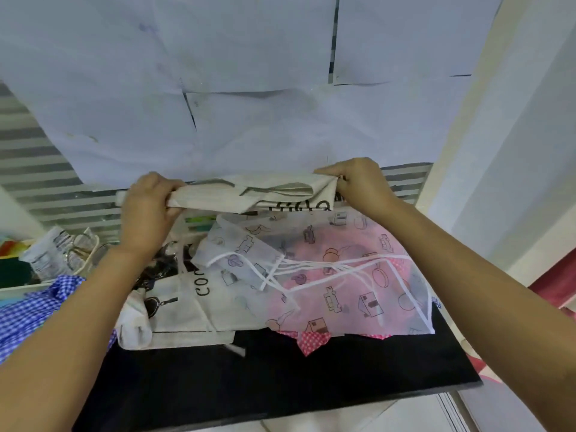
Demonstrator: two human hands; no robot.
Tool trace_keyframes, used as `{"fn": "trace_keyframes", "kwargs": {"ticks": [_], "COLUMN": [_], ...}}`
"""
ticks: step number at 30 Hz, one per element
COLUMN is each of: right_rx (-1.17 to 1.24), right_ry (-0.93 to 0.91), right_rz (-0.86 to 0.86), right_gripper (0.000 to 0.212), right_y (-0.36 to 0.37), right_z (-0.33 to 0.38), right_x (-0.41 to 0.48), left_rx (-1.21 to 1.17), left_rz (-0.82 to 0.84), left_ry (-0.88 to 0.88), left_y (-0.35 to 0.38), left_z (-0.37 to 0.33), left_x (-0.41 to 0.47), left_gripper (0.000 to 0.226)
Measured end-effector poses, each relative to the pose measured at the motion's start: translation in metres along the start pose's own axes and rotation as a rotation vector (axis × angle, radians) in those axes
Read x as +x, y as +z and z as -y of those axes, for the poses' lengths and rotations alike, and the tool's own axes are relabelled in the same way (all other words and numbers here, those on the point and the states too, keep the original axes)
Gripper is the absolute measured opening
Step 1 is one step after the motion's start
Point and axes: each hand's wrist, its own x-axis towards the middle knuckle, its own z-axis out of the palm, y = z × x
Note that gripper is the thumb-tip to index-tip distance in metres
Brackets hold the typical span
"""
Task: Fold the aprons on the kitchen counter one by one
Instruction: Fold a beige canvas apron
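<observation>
Two bare hands show: the left hand (146, 210) and the right hand (361, 182), mid-frame. Five cloth aprons can be counted: two beige canvas ones with black lettering (249, 194) (187, 307), one sheer white printed one (327, 269), one pink gingham (311, 339), and one blue gingham (28, 310) at lower left.

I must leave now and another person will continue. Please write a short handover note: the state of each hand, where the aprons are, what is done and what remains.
Left hand: shut on the left end of the beige apron, held up above the pile.
Right hand: shut on its right end; the apron looks partly folded.
On the black counter: a sheer printed apron lies over a pink checked one; a second beige apron with black lettering lies to the left; a blue checked one at the far left.
Done: no finished folded apron is visible.
Left: finish this fold, then fold the rest one by one.
</observation>
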Motion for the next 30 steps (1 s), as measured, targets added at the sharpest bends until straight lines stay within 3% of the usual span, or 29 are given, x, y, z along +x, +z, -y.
{"fn": "trace_keyframes", "kwargs": {"ticks": [2,5,10,13,17,19,22,24,25,27,30], "right_rx": [0.214,0.196,0.051,0.032,-0.026,-0.044,-0.287,-0.393,-0.405,-0.542,-0.7], "right_ry": [0.028,0.01,0.088,0.164,0.349,0.44,0.512,0.492,0.539,0.626,0.797], "right_rz": [-0.036,-0.042,0.253,0.431,0.508,0.547,0.59,0.603,0.625,0.564,0.473], "right_gripper": [0.047,0.046,0.029,0.025,0.018,0.021,0.009,0.027,0.019,0.032,0.028], "right_y": [0.002,0.016,0.057,0.079,0.078,0.072,0.066,0.07,0.074,0.083,0.091], "right_z": [-0.002,-0.026,-0.094,-0.133,-0.177,-0.19,-0.199,-0.202,-0.2,-0.193,-0.174], "right_x": [-0.004,-0.022,-0.086,-0.135,-0.185,-0.204,-0.229,-0.235,-0.235,-0.227,-0.22], "left_rx": [0.047,0.051,-0.025,-0.051,-0.203,-0.286,-0.37,-0.518,-0.606,-0.746,-1.038], "left_rz": [-0.078,-0.004,0.372,0.746,1.089,1.182,1.232,1.226,1.191,1.082,0.884], "left_ry": [0.07,0.182,0.164,0.162,0.071,0.027,-0.215,-0.512,-0.675,-0.981,-1.425], "left_y": [-0.006,0.021,0.101,0.135,0.143,0.141,0.138,0.141,0.143,0.151,0.16], "left_z": [0.0,-0.012,-0.047,-0.07,-0.095,-0.097,-0.092,-0.091,-0.092,-0.097,-0.107], "left_x": [-0.006,-0.04,-0.128,-0.185,-0.232,-0.239,-0.234,-0.223,-0.217,-0.205,-0.191], "left_gripper": [0.027,0.024,0.041,0.051,0.024,0.026,0.041,0.045,0.043,0.031,0.027]}}
